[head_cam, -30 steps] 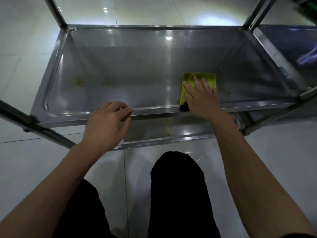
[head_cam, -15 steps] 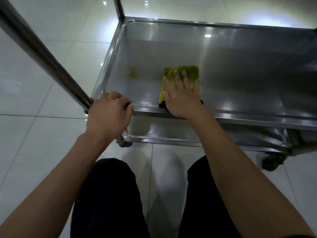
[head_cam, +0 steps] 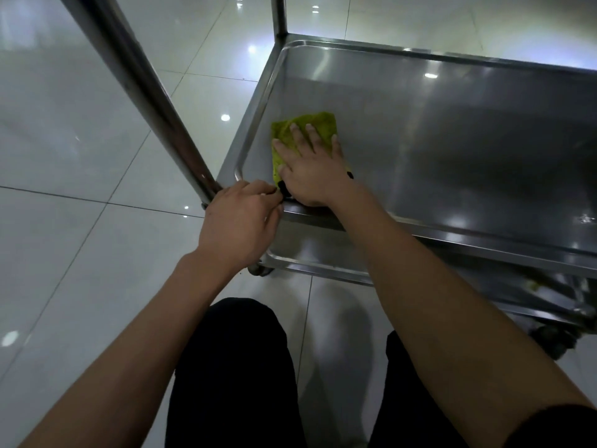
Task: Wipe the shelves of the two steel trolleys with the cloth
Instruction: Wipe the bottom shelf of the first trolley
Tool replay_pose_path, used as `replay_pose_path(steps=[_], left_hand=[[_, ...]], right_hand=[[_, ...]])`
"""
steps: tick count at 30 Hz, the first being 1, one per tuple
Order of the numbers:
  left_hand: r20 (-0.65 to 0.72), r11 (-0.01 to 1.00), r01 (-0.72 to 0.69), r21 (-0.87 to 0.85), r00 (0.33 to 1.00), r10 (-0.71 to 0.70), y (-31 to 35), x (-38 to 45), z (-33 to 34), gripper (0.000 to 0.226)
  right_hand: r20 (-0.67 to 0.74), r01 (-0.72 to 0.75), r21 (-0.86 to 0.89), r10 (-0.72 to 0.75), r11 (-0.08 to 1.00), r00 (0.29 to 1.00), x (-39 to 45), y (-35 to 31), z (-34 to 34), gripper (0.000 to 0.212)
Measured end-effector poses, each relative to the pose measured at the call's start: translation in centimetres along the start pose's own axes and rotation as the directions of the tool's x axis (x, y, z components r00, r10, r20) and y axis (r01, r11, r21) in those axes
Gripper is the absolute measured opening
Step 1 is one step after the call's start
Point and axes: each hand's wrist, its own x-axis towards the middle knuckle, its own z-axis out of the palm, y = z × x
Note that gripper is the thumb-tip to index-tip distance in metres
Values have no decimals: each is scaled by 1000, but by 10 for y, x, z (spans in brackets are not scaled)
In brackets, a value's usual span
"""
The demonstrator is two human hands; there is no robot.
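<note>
A steel trolley shelf (head_cam: pixel 436 130) with a raised rim fills the upper right of the view. A yellow-green cloth (head_cam: pixel 318 122) lies flat near the shelf's near left corner. My right hand (head_cam: pixel 311 166) presses on the cloth with straight, spread fingers. My left hand (head_cam: pixel 240 221) grips the shelf's front rim (head_cam: pixel 452 236) at the corner, fingers curled over it beside the trolley's post. A lower shelf (head_cam: pixel 310 257) shows under the front rim.
A slanted steel post (head_cam: pixel 142 92) rises from the near left corner; an upright post (head_cam: pixel 279 14) stands at the far left corner. Castor wheels (head_cam: pixel 554 339) sit below. Glossy white floor tiles (head_cam: pixel 80 140) lie to the left. My dark-trousered knees (head_cam: pixel 232 367) are in front.
My right hand has slid the cloth leftward along the shelf toward its left corner. My left hand has shifted left along the front rim to the corner post. The view has swung left.
</note>
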Motion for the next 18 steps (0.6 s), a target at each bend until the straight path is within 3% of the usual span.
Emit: replay_pose_path(steps=[12,18], left_hand=[[-15,989,137,55,990,-137,18,13,1,31],[56,998,-38,-48,998,41,74,45,12,28]], right_hand=[[-107,-86,45,91,995,990,-28,32,5,54],[-98,-222,75,229,972,969,-76,103,-4,54]])
